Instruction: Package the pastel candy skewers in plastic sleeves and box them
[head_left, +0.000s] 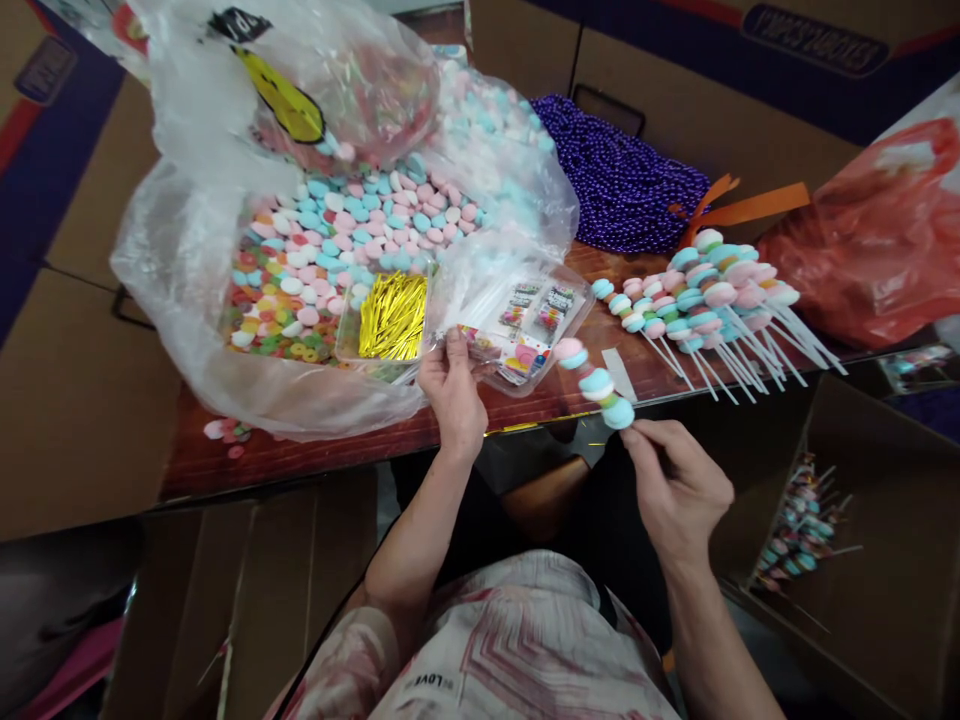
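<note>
My right hand (679,485) pinches the lower end of a candy skewer (598,384), held tilted in front of the table edge. Its pink, white and blue sweets alternate with small gummy rings. Closed at the edge of a clear tray (577,335), my left hand (454,400) has its thumb over clear plastic bags (476,290). Printed labels (555,308) lie in that tray. Left of it, a clear box (349,335) holds gold twist ties (394,315). Behind are loose pastel sweets (390,215) and gummy rings (300,340).
A large clear bag (172,270) surrounds the loose sweets. Finished candy skewers (705,290) are piled on the table (255,470) at right, near purple bead strings (615,180) and a red plastic bag (862,240). A cardboard box (892,500) below holds more skewers (799,535).
</note>
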